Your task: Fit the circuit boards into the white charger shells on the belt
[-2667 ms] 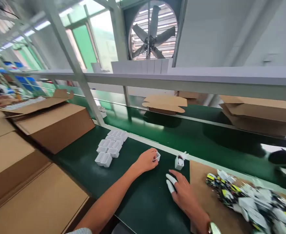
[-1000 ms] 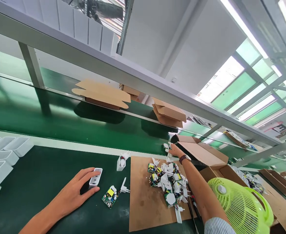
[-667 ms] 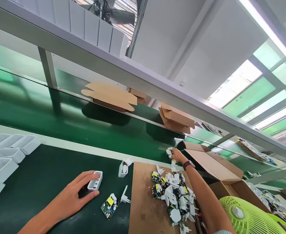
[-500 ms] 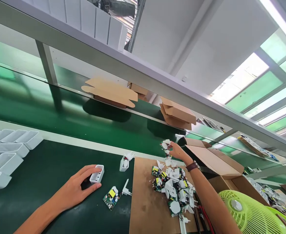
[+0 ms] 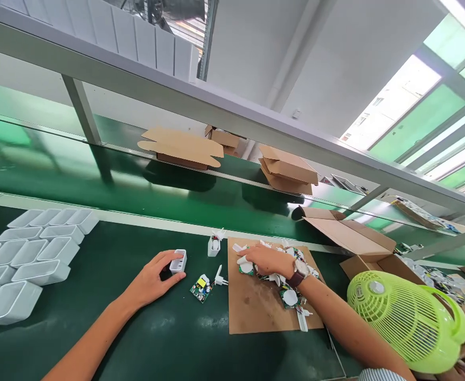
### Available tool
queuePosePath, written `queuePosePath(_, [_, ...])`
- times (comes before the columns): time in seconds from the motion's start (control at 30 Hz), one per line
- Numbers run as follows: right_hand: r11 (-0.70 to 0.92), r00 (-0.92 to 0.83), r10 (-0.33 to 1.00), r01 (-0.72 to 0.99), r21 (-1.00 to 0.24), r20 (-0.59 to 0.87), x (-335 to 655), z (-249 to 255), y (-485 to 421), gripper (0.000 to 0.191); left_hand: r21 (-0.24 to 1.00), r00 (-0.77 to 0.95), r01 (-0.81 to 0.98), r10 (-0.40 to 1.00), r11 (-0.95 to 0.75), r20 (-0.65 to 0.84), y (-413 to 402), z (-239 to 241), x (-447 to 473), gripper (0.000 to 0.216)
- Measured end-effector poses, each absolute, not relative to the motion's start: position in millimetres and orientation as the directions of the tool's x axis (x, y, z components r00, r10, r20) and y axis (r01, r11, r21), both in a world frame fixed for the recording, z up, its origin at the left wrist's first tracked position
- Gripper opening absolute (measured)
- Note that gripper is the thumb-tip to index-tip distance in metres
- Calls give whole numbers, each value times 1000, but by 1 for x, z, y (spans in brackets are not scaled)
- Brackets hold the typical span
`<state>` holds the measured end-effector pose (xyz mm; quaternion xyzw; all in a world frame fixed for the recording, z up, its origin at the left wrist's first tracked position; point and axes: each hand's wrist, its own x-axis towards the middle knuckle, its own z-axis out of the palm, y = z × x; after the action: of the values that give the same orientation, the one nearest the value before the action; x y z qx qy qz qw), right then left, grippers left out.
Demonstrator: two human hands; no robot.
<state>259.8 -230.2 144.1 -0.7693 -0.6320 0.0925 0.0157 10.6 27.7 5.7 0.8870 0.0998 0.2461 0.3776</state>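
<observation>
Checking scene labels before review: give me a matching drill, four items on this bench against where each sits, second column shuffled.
1 white charger shell
2 circuit board
3 parts pile
4 green fan

A on the cardboard sheet, under the right hand
B far right of the view
C loose on the green mat
D gripped by the left hand

Pairs: 1-D, 2-C, 3-A, 4-B

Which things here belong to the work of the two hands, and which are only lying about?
In the work:
left hand gripping white shell
right hand on parts pile
circuit board beside them

Lying about:
green fan
cardboard boxes on the far belt
</observation>
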Motion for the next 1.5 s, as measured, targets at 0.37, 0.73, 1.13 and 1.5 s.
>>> queuePosePath(0.37, [-27, 26, 1000, 948, -316, -8, 185, 121, -227, 68, 761, 886, 93, 403, -642, 231, 23, 16, 10, 56])
queuePosePath(0.73, [-112, 180, 972, 920, -377, 150, 167, 42, -179, 56, 801, 900, 161, 419, -577, 121, 34, 24, 8, 55])
queuePosePath(1.13, [-62, 312, 752, 910, -410, 580, 145, 46, -190, 62, 691, 892, 13, 320, -723, 319, 25, 21, 5, 58])
queuePosePath(1.5, [-8, 182, 750, 964, -266, 636, 135, 57, -189, 75, 561, 857, -119, 201, -819, 475, 14, 20, 5, 58])
